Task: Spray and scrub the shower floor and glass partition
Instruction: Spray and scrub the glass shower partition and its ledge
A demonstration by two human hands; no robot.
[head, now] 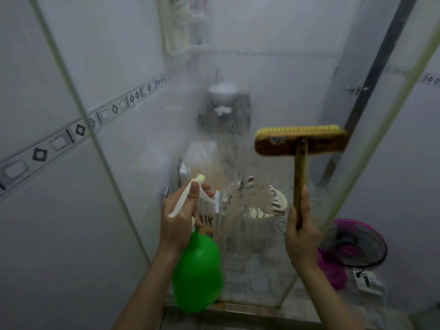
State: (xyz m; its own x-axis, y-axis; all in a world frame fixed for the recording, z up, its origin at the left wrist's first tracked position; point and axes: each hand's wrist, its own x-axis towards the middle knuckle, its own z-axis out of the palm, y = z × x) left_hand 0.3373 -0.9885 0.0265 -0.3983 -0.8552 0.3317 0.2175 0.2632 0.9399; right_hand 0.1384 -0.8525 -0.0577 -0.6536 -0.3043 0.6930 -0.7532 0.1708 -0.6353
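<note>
Left hand [181,217], right hand [301,236] bare; forearms [142,289] bare to frame edge.

A single head-worn camera is looking forward and down at the glass partition [259,75], facing it almost squarely and from close by. Its wide lens is bowing the tiled wall [47,67] at the left and the partition's frame at the right (straight edges are curving outward). Both forearms are entering from the bottom edge, the left hand [181,215] gripping the spray bottle [197,270] and the right hand [301,236] holding the brush [300,144], low and central, nearest the lens.
</note>
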